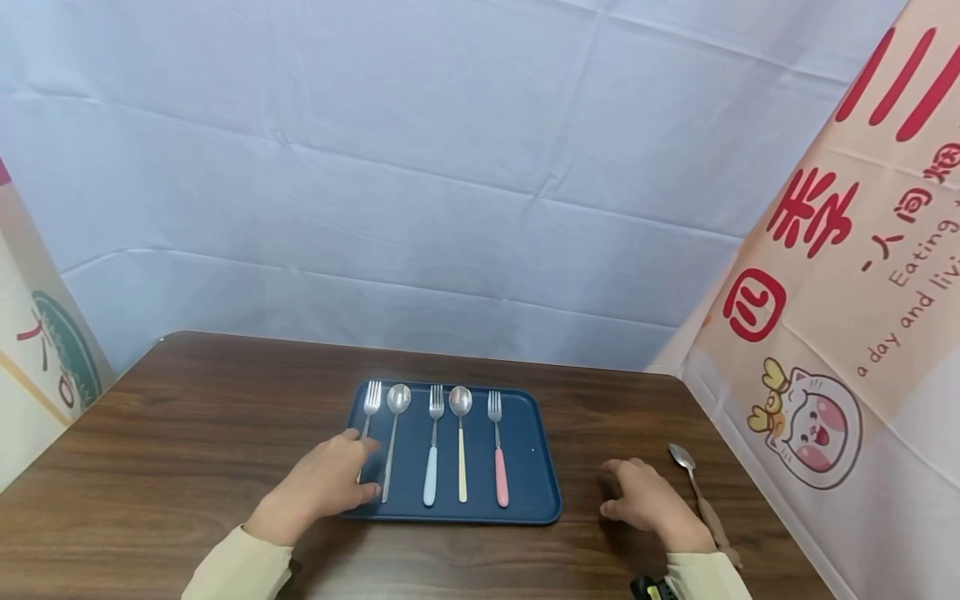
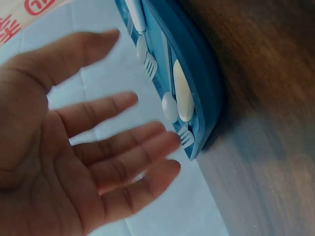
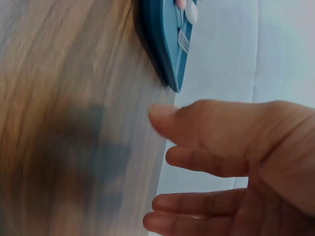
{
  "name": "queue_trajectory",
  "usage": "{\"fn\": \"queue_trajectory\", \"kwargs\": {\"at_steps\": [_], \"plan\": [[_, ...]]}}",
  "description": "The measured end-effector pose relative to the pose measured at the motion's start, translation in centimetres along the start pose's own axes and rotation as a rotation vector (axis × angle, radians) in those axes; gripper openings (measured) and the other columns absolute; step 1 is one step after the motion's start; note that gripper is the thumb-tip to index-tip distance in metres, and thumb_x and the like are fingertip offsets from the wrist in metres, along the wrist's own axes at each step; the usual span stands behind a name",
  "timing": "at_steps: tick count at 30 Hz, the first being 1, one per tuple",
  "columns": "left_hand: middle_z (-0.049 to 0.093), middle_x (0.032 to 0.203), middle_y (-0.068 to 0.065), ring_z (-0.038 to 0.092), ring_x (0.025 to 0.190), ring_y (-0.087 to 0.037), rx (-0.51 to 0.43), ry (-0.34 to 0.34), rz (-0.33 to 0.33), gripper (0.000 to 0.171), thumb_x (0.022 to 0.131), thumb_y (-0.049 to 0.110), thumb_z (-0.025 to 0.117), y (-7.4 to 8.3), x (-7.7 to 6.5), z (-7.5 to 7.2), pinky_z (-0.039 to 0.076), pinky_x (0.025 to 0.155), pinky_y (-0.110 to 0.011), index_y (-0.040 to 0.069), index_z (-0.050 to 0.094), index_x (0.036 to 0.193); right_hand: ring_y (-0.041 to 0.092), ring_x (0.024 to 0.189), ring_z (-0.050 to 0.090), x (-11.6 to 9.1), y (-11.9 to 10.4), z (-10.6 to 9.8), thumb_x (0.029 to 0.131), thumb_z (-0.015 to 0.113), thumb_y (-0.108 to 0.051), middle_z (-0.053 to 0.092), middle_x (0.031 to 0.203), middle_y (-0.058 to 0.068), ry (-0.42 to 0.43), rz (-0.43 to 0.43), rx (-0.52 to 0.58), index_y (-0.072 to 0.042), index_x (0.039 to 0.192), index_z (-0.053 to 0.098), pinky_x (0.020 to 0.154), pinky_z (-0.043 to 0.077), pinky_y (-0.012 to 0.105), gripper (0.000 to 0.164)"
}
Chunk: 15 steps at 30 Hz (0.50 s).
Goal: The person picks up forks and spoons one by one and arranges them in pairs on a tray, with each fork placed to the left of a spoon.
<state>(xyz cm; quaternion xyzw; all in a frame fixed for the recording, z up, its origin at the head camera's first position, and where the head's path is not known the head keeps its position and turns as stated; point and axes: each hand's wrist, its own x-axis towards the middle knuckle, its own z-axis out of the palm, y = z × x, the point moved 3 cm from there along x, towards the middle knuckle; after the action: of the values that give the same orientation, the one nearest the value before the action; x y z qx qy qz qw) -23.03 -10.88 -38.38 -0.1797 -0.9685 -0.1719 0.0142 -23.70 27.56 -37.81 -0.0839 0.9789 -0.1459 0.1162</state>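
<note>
A dark blue tray (image 1: 528,450) bears a row of cutlery. From left to right lie a fork (image 1: 372,398) partly hidden behind my left hand, an all-metal spoon (image 1: 392,446), a fork with a light blue handle (image 1: 431,475), a spoon with a cream handle (image 1: 462,467) and a fork with a pink handle (image 1: 501,475). My left hand (image 1: 330,477) is at the tray's left side, fingers spread and holding nothing. Right of the tray, over the table, my right hand (image 1: 645,500) has its fingers extended and nothing in them. Beside it lies a spoon with a brown handle (image 1: 708,508).
The tray rests on a brown wooden table (image 1: 225,417). Behind the table hangs a pale cloth (image 1: 375,208). A printed cloth (image 1: 840,333) with red characters and a cartoon figure borders the right side, and another printed cloth (image 1: 45,350) the left.
</note>
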Motion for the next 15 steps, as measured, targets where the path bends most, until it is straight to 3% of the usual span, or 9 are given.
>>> {"fn": "queue_trajectory", "kwargs": {"at_steps": [6,15], "plan": [[0.057,0.088,-0.015,0.052,0.068,-0.022,-0.026,0.054,-0.09,0.048,0.068,0.019,0.078,-0.9,-0.5,-0.4,0.047,0.061,-0.04,-0.006,0.062,0.105,0.045,0.103,0.05,-0.1,1.3,-0.3,0.069,0.074,-0.002,0.057,0.107,0.024,0.037,0.004,-0.055,0.006,0.114,0.058,0.079,0.043,0.052,0.049],[0.051,0.07,-0.007,0.048,0.061,-0.022,-0.064,0.045,-0.263,0.025,0.069,0.014,0.073,-1.7,-0.8,-0.2,0.041,0.051,-0.036,-0.001,0.059,0.083,0.045,0.101,0.052,-0.4,2.9,-0.9,0.064,0.076,-0.003,0.058,0.105,0.026,0.077,0.01,-0.073,0.007,0.111,0.058,0.081,0.043,0.053,0.051]]}}
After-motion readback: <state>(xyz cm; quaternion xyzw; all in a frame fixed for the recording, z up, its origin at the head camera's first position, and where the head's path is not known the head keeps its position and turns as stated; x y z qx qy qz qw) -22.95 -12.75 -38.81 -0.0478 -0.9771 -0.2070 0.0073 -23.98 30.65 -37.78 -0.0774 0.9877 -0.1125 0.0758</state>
